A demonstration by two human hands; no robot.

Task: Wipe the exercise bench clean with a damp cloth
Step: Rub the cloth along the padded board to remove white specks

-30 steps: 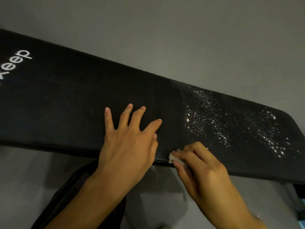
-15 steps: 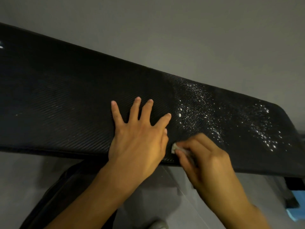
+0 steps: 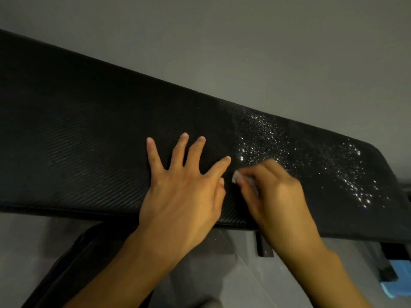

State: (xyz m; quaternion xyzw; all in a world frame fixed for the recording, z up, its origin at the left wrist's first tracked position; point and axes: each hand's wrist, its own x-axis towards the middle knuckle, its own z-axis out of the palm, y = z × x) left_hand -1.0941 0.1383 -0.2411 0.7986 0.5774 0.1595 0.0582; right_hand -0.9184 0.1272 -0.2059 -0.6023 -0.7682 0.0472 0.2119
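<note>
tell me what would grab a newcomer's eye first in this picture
The glittering droplets scattered over the right end of the black exercise bench stand out most against its dark surface. Next come the two hands at mid-bench. The left hand lies flat with fingers spread, and the blurred right hand beside it pinches a small pale cloth at the droplets' near edge.

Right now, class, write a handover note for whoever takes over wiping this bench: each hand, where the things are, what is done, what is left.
Left hand: open, flat on the bench, fingers spread.
Right hand: its grip pinches the small white cloth against the bench, just right of the left hand.
Done: the bench left of the hands shows no droplets.
Left: droplets speckle the right end; wipe there.
</note>
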